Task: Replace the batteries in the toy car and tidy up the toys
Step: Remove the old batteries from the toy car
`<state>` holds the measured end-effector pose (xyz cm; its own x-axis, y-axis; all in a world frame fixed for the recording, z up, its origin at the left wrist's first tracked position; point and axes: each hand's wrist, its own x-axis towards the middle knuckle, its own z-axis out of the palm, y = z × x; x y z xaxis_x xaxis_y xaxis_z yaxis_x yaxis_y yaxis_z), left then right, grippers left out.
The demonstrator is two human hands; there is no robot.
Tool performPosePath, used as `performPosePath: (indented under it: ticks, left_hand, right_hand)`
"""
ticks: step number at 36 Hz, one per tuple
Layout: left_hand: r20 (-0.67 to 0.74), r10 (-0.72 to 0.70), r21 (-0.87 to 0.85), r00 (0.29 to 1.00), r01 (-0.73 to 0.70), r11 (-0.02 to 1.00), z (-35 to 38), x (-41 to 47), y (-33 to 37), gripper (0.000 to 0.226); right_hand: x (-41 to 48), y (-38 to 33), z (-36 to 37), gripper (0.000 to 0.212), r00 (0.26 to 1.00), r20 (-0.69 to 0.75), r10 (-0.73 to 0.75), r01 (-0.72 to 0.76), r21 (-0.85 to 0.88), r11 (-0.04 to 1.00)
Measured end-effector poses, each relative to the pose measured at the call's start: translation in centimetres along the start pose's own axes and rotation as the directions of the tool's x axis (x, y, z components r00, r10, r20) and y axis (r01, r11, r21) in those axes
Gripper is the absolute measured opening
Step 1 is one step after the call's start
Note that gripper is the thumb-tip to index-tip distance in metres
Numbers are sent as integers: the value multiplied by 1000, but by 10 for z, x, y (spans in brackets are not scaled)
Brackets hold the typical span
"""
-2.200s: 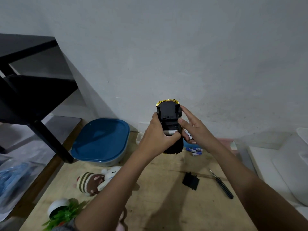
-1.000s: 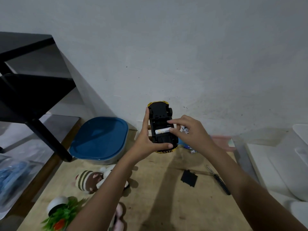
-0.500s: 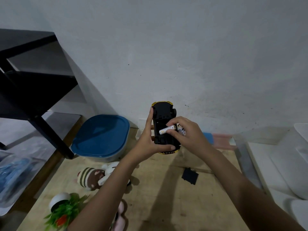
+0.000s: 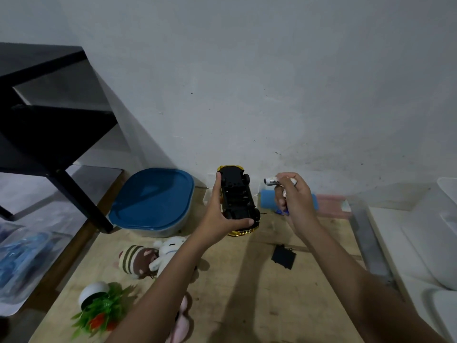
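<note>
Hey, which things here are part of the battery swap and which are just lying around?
Battery swap: toy car in left hand; battery in right hand; black cover.
Lying around: plush toys; fake plant; blue-lidded tub.

Home corner, plush toys [image 4: 148,259], wooden table [image 4: 247,293], plain white wall [image 4: 247,82]
</note>
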<state>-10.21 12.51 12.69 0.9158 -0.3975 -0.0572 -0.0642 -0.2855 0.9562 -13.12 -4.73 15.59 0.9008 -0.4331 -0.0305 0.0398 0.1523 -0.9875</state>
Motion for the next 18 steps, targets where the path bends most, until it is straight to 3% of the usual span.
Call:
performPosePath:
  ticks: [3, 8, 14, 18]
  left_hand:
    - [-3, -42, 53, 999, 42, 998, 4, -1, -12, 126]
    - [4, -154, 203, 988, 150, 968, 12, -4, -42, 129]
    - [-10, -327, 418, 945, 301, 857, 24, -9, -67, 125]
    - [4, -350, 533, 937, 294, 793, 33, -13, -77, 116]
  right_hand:
    - [2, 11, -4, 18, 989, 3, 150, -149, 108, 983]
    - [-1, 29, -14, 19, 960, 45, 275, -276, 277, 920]
    - [0, 45, -24, 24, 913, 60, 404, -380, 488, 786]
    - [-3, 55, -33, 23, 874, 102, 476, -448, 550, 705]
